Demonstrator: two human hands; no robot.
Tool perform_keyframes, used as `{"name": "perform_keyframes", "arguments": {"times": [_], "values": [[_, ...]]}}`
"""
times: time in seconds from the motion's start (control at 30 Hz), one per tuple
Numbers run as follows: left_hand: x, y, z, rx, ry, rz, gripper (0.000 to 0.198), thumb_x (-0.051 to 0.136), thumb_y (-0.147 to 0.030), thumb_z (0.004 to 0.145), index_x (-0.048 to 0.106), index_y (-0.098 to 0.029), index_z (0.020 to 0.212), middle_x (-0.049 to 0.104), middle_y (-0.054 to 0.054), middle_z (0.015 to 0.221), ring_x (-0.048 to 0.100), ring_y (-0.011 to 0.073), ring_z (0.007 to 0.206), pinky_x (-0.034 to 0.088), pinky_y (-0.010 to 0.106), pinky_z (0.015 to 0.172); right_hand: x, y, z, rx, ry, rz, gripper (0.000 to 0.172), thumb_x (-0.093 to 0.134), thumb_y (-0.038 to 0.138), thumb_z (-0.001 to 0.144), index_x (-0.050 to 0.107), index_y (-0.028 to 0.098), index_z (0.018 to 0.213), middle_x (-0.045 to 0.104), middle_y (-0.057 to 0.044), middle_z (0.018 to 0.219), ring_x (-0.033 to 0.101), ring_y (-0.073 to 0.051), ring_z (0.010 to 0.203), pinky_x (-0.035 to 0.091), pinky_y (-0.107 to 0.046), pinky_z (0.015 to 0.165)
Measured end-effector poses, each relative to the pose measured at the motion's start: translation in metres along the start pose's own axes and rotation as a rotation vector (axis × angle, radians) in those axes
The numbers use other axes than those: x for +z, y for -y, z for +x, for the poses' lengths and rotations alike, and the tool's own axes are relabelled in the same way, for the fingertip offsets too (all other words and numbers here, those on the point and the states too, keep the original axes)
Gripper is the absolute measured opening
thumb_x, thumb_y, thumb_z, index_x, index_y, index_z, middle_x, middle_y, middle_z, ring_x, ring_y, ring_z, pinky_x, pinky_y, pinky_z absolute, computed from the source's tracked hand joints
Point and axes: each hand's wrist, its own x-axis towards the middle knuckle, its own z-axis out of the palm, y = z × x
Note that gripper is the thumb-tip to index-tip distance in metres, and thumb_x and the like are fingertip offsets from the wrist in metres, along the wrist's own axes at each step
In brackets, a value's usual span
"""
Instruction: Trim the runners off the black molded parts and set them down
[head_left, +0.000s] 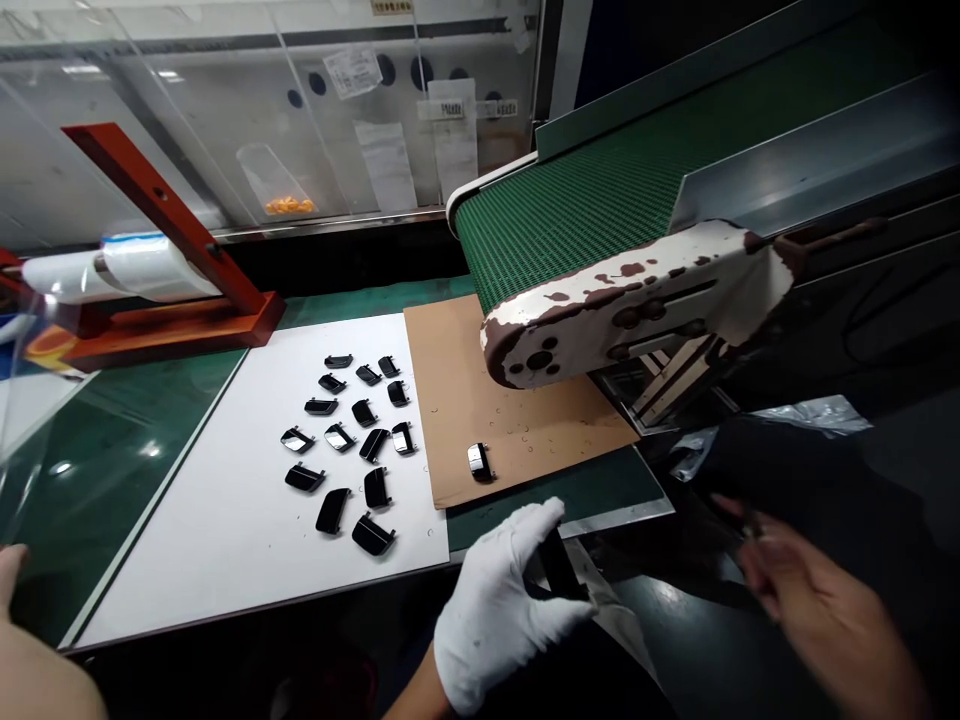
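My left hand [499,600], in a white glove, is closed on a black plastic part [559,565], pinched between thumb and fingers just off the table's front edge. To the right, my bare right hand [802,580] is blurred by motion. Its fingers curl around a small dark object with a metallic glint, too smeared to name. One glossy black plastic part [480,462] lies on the brown cardboard [457,400], nearest my left hand. Several similar black parts [332,510] are spread over the white sheet [202,530] to the left.
A green conveyor belt [577,220] with a chipped white end bracket [540,345] overhangs the cardboard. A red stand [172,220] holds a roll of clear film [142,268] at the back left. Another person's arm [37,660] enters at the lower left. Crumpled plastic [817,415] lies right.
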Motion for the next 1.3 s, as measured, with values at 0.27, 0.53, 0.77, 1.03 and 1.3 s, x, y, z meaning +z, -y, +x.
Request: {"name": "perform_keyframes", "arguments": {"times": [0.27,0.53,0.77,1.03,1.3], "values": [[-0.008,-0.013,0.001,-0.065,-0.006,-0.198,0.076,0.077,-0.051,0.071,0.050,-0.018,0.134,0.066,0.009,0.121,0.066,0.0229,0.104,0.052,0.030,0.094,0.027,0.109,-0.021,-0.346,0.576,0.208,0.047,0.030,0.062,0.093,0.058,0.024,0.094,0.062,-0.001,0.072,0.060,-0.018,0.061,0.047,-0.029,0.056],[-0.012,-0.026,0.001,-0.004,0.024,-0.212,0.077,0.080,-0.048,0.069,0.050,-0.019,0.134,0.067,0.009,0.121,0.067,0.0235,0.105,0.051,0.030,0.096,0.034,0.126,-0.018,-0.514,0.510,-0.086,0.074,0.029,0.093,0.063,0.047,0.022,0.075,0.056,-0.001,0.061,0.053,-0.019,0.050,0.034,-0.030,0.047],[-0.015,-0.033,0.006,-0.011,0.069,-0.248,0.074,0.080,-0.047,0.069,0.055,-0.011,0.129,0.070,0.011,0.112,0.069,0.0229,0.098,0.053,0.027,0.091,0.035,0.125,-0.019,-0.483,0.520,-0.105,0.087,0.024,0.096,0.060,0.054,0.018,0.085,0.063,-0.007,0.068,0.061,-0.026,0.056,0.042,-0.036,0.052],[-0.015,-0.032,0.006,-0.034,0.070,-0.270,0.074,0.083,-0.046,0.066,0.056,-0.015,0.128,0.070,0.008,0.111,0.069,0.0223,0.098,0.052,0.027,0.091,0.037,0.127,-0.019,-0.530,0.472,-0.057,0.089,0.021,0.095,0.062,0.057,0.017,0.084,0.066,-0.007,0.066,0.065,-0.025,0.055,0.042,-0.034,0.049],[-0.017,-0.035,0.009,-0.081,0.076,-0.256,0.075,0.081,-0.048,0.066,0.056,-0.016,0.129,0.071,0.007,0.111,0.069,0.0244,0.098,0.053,0.030,0.091,0.035,0.131,-0.016,-0.569,0.385,-0.062,0.079,0.022,0.093,0.065,0.050,0.020,0.074,0.059,-0.003,0.059,0.057,-0.018,0.046,0.038,-0.030,0.045]]}}
